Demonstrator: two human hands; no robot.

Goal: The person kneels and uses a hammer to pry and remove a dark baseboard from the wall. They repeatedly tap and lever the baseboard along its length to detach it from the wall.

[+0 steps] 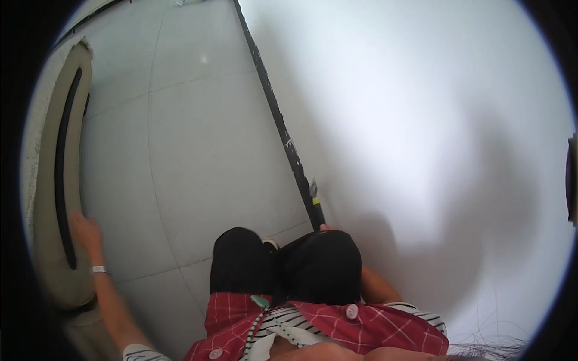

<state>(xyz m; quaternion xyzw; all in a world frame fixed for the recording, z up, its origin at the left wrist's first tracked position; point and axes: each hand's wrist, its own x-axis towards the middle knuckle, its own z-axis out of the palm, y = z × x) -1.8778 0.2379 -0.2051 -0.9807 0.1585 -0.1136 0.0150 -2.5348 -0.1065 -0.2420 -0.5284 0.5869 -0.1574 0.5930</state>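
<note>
A glossy, pale grey floor of large tiles [192, 138] is stretching from near to far. A cream-and-black shoe [271, 243] is resting on its near part; a small, indistinct pale object [180, 2] is lying far off.

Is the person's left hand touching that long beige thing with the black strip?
Cannot tell: in the head view, the left hand overlaps the beige thing's edge, but a hover looks the same from above.
</note>
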